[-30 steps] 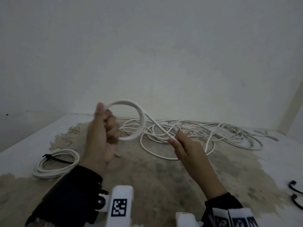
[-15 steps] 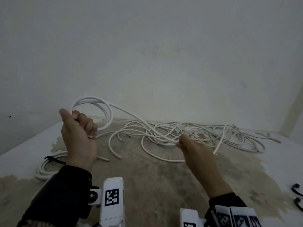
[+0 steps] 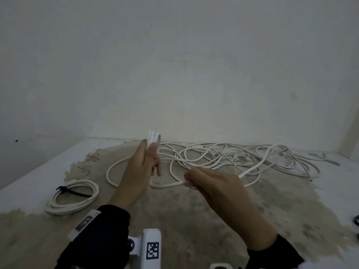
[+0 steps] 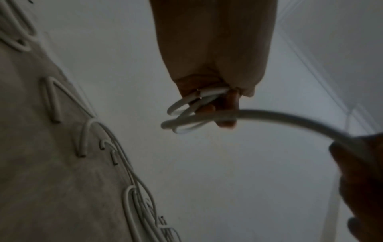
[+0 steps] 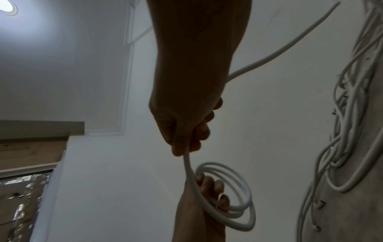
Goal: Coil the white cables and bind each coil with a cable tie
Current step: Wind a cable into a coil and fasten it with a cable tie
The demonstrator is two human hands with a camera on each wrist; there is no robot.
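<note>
White, already wound and cinched with a black cable tie, a finished cable coil (image 3: 72, 198) lies at the left of the stained grey worktop (image 3: 194, 226), so at least one bundle looks done. Just right of it the left hand (image 3: 138, 172) is raised off the surface, its fingers (image 5: 215, 188) curled round a small coil of thin white round cable (image 5: 230, 196); the right wrist view shows roughly three loops stacked there, fairly even in size. From that coil the free run of the same cable (image 3: 167, 185) sags across to the right hand (image 3: 211, 186), whose fingers (image 5: 182, 147) pinch it closed, and beyond the hand it trails off into the loose tangle of white cables (image 3: 242, 160) spread along the back wall, well apart from the finished bundle.

The step in hand seems to be laying the next loop. To do it well, the right hand should let the cable slide through a light pinch while feeding it, giving a slight roll so each turn lies flat beside the last instead of twisting into a figure eight. Each new loop should match the ones already held, and the left thumb should clamp it before the right hand reaches again. Pulling hard risks dragging neighbouring cables from the tangle; easing the strand free first would likely avoid a snag.
</note>
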